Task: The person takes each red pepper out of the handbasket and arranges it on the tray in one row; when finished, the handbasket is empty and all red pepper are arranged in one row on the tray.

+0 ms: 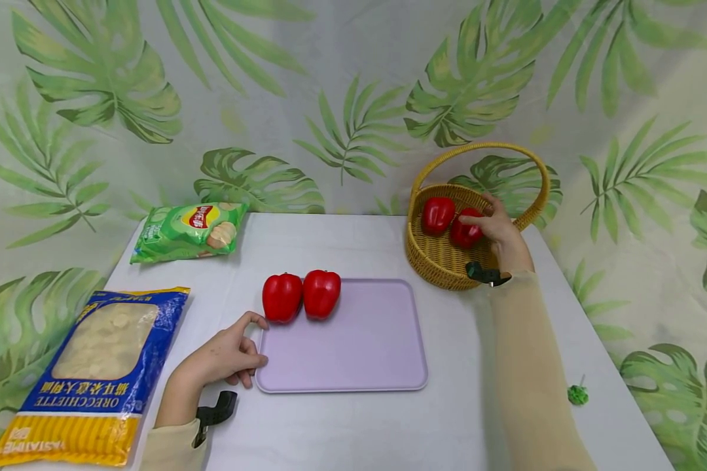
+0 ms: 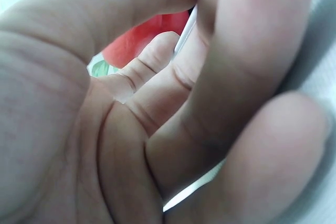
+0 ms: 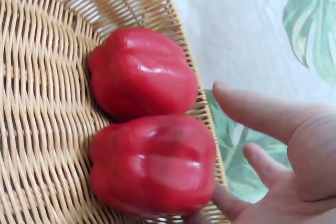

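Inside the wicker basket, at the right back of the table, lie two red bell peppers, one on the left and one on the right. My right hand reaches over the right-hand pepper. In the right wrist view its fingers are spread, and some fingertips pass behind the lower pepper. My left hand grips the left rim of a lilac tray, its fingers curled. Two more red bell peppers stand side by side at the tray's upper left.
A green chip bag lies at the back left. A blue and yellow orecchiette bag covers the left front. A small green object rests near the right edge. The basket's tall handle arches above it. Leaf-print cloth hangs behind.
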Available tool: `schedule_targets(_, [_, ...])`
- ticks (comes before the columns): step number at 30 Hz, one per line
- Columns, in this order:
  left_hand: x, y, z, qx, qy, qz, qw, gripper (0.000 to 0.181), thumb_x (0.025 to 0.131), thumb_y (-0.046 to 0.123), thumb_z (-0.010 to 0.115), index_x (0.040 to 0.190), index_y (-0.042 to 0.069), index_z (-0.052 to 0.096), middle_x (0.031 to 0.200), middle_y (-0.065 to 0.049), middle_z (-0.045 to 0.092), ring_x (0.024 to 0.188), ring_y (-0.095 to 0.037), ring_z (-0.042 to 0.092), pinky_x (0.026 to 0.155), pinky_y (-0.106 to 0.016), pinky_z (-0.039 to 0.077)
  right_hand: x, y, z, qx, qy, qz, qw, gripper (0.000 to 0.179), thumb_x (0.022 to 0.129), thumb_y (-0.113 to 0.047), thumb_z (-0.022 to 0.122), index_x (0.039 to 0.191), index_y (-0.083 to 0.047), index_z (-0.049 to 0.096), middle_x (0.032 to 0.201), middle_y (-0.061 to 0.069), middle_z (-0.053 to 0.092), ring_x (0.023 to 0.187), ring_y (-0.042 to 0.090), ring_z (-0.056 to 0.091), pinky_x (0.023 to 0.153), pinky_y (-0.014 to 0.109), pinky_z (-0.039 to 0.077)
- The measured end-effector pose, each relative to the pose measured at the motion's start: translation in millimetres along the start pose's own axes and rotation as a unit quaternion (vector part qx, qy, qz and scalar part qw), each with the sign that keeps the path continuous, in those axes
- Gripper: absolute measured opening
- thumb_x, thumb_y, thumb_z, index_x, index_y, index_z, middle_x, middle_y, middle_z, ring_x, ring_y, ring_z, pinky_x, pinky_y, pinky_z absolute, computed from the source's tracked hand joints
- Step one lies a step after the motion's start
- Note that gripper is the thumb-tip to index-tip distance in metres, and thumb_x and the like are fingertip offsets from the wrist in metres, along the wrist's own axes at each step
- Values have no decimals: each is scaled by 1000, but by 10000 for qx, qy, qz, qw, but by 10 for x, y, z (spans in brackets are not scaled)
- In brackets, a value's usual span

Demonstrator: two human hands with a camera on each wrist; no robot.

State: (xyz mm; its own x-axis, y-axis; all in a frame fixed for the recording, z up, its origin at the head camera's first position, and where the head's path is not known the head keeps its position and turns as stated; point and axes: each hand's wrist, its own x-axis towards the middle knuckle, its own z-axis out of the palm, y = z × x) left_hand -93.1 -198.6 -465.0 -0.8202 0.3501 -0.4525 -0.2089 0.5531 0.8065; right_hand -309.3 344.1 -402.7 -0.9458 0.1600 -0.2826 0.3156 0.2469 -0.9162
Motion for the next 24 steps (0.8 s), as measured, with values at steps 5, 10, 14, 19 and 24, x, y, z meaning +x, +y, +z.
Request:
schedule_targets(5, [-2, 10, -1, -10, 6, -57, 10000, 56, 95, 15, 77, 139, 14, 42, 75, -6, 68, 57, -20, 70, 51, -28, 49, -3, 34, 5, 288, -184, 268, 9991, 99, 101, -7, 69, 172, -26, 3, 179, 16, -4, 164, 39, 12, 134, 52, 19])
schedule_targets(10, [-9, 20, -1, -30, -3, -73, 10000, 56, 95, 15, 77, 140, 14, 42, 75, -6, 68, 57, -19, 70, 51, -28, 49, -17, 42, 5, 464, -324, 489, 9972, 95, 102, -7, 66, 172, -29, 5, 179, 12, -8, 164, 38, 13, 131, 56, 25])
schedule_targets(14, [-11, 20, -3, -31, 10, -71, 10000, 56, 95, 15, 77, 139, 14, 42, 74, -6, 68, 56, -19, 70, 51, -27, 49, -20, 44, 10, 612, -370, 603, 9956, 94, 102, -3, 65, 171, -32, 7, 180, 10, -7, 165, 37, 13, 130, 59, 25])
schedule_targets(19, [1, 15, 3, -25, 10, -97, 9999, 57, 95, 15, 77, 140, 14, 42, 73, -5, 69, 56, -19, 70, 51, -27, 49, -25, 58, 31, 767, -427, 786, 9930, 94, 102, 0, 62, 171, -32, 6, 180, 8, -4, 165, 36, 11, 131, 57, 23])
schedule_targets(24, [10, 7, 7, -18, 35, -129, 9999, 58, 95, 16, 78, 140, 15, 42, 73, -5, 69, 55, -19, 70, 51, -27, 49, -21, 72, 41, 911, -453, 876, 9910, 95, 102, 2, 61, 171, -33, 6, 180, 8, -6, 166, 36, 8, 131, 57, 22])
